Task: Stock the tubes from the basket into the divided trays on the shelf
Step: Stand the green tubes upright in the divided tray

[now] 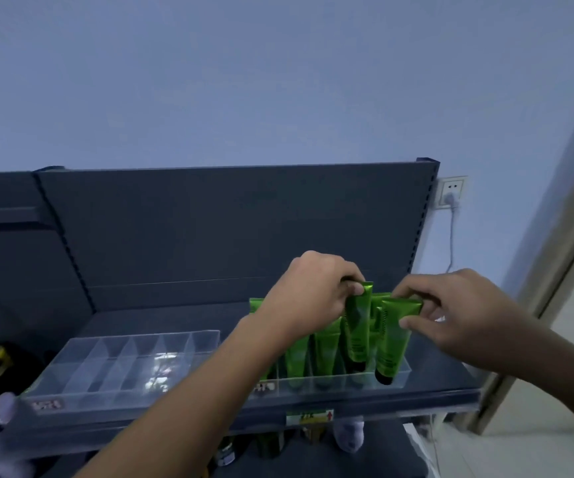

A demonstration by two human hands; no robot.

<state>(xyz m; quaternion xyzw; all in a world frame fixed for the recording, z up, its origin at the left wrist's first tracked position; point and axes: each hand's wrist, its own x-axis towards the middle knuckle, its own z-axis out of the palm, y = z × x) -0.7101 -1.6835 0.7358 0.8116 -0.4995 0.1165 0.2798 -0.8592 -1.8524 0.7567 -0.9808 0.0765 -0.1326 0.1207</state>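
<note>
Left hand (pixel 316 291) pinches a glossy green plastic tube (pixel 359 326) by its crimp, right hand (pixel 458 312) pinches a second green tube (pixel 394 336), both cap-down at the right clear divided tray (pixel 330 381) on the shelf; best lowered straight, one per cell.

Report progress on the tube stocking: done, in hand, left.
Done: several green tubes stand cap-down in the right tray. In hand: the left hand pinches one tube by its crimped end above that tray; the right hand holds a second tube, its cap at the tray's right end. Left: the left tray shows no tubes. The basket is out of view, so the remaining count cannot be told.
</note>
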